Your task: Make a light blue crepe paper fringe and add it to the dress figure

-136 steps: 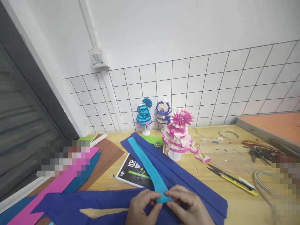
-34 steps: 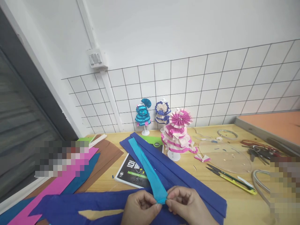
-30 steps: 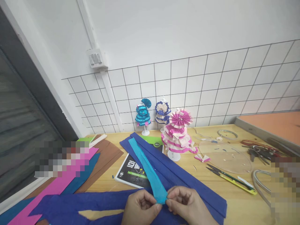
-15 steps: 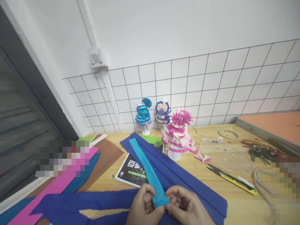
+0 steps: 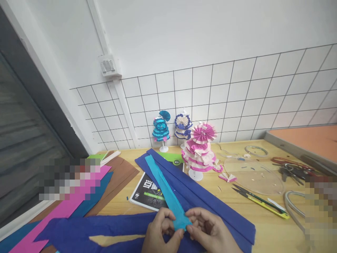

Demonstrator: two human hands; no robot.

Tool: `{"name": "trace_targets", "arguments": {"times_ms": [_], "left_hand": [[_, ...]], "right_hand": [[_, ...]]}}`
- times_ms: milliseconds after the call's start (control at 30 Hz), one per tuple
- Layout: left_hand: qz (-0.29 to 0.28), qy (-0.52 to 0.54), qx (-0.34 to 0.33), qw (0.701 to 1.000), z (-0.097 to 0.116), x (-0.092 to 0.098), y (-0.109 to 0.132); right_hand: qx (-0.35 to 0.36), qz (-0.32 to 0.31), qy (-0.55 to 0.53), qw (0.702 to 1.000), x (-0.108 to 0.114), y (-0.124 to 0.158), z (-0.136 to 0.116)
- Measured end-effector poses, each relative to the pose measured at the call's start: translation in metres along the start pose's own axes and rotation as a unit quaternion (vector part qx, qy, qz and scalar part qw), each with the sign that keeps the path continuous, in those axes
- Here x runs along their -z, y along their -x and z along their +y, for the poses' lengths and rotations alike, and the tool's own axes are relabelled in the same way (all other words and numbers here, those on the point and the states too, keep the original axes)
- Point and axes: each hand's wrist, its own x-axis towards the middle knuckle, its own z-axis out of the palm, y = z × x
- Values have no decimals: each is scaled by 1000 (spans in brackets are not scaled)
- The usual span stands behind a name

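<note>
A light-blue crepe paper strip slants across the middle, its near end pinched between both hands. My left hand grips the left edge of that end with thumb and fingers. At the right edge, my right hand pinches the paper the same way. Beneath the strip lies a long folded dark-blue paper. Another dark-blue paper piece spreads to the left, partly under my left hand. A black printed packet sits under the strip's left side.
Small dress forms in teal, blue and white, and pink and cream stand behind. Yellow snips and keys lie right. Pink paper and brown paper lie left. A wire grid backs the table.
The strip's near end has shifted slightly up between my hands, and its bottom edge is turned a little differently. Both hands keep their pinch; everything else stays in place.
</note>
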Motion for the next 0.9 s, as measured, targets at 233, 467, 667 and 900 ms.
{"name": "trace_targets", "arguments": {"times_ms": [233, 467, 667, 900], "left_hand": [[-12, 29, 1, 1000, 4, -1, -1], [-3, 20, 5, 1000, 9, 2, 0], [14, -68, -37, 997, 17, 6, -1], [32, -126, -53, 990, 24, 7, 0]], "right_hand": [[8, -22, -14, 1000, 0, 1, 4], [26, 18, 44, 999, 0, 0, 4], [85, 26, 165, 982, 3, 0, 2], [117, -25, 210, 970, 4, 1, -10]]}}
